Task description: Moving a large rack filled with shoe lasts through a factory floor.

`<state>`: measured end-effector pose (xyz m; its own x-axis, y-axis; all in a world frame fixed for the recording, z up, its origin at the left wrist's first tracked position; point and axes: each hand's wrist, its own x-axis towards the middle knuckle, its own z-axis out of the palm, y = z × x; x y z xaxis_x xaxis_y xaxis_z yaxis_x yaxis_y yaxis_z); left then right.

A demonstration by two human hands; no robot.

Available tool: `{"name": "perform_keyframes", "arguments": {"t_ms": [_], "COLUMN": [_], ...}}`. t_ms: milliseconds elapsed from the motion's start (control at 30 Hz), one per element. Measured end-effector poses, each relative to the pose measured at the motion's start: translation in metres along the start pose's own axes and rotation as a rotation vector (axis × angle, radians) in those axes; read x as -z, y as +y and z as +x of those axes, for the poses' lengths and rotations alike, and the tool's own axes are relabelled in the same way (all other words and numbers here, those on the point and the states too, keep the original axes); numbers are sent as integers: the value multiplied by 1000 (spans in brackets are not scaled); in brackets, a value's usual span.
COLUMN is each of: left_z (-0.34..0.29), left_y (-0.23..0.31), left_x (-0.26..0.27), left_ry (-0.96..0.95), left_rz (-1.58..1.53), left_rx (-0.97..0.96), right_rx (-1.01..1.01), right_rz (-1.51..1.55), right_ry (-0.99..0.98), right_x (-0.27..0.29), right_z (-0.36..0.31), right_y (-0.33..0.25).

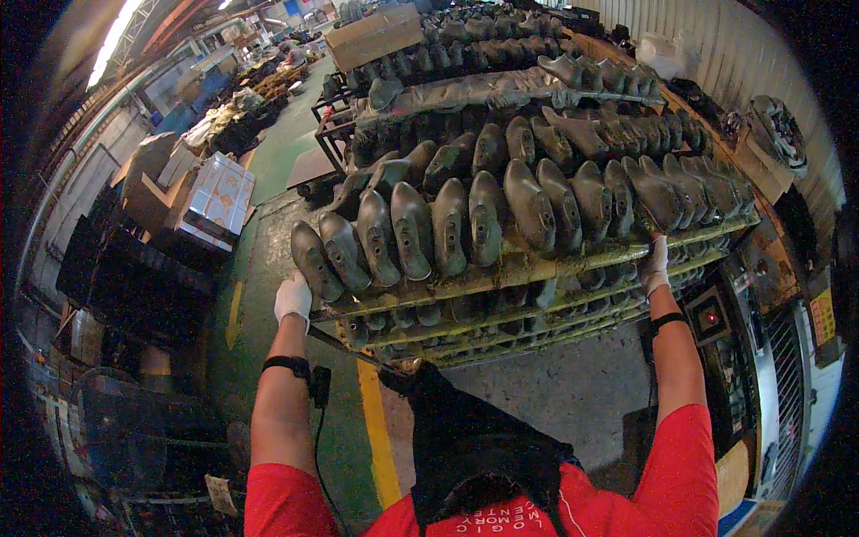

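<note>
In front of me stands a multi-tier rack (537, 271) with yellowish shelf edges, loaded with rows of dark shoe lasts (411, 231). My left hand (293, 299), in a white glove, is closed on the rack's left end, beside the outermost last. Farther right along the top shelf's front edge, my right hand (658, 266), gloved too, grips the rack; its fingertips are partly hidden by the shelf. Both arms are stretched forward, with a black band on each forearm. More lasts show in shadow on the lower shelves.
Behind are further racks of lasts, with an open cardboard box (374, 38) on top. Left of the green aisle (291, 107) stand cartons (215, 199). Dark equipment with a red light (712, 318) stands at right. A yellow floor line (379, 430) runs below the rack.
</note>
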<state>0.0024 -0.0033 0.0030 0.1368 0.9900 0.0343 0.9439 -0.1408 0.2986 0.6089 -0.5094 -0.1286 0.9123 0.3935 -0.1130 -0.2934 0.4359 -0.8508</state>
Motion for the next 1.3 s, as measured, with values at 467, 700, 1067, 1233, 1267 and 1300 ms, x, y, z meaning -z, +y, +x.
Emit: {"name": "perform_keyframes", "arguments": {"t_ms": [467,700,1067,1233,1267,1300], "left_z": [1,2,-1,0,0,0], "left_y": [-1,-1,2,0,0,0], "left_x": [-1,-1,3,1,1,0], "left_ry": [13,7,-16,-6,-6,-2], "left_rz": [-6,-9,-15,-18,-18,-24], "left_rx": [-31,-23,4,-33,-33,-28], "right_rx": [-68,-65,-27,-7,-7,9], "right_rz": [-23,-5,10,1,1,-18], "right_ry": [97,59,47,0,0,22], "right_x": [-20,-22,-22,-17,-17,-17], "right_z": [-17,-18,-13,-9,-10,-10], "right_y": [-9,-11,-11,-8,-8,-8]}}
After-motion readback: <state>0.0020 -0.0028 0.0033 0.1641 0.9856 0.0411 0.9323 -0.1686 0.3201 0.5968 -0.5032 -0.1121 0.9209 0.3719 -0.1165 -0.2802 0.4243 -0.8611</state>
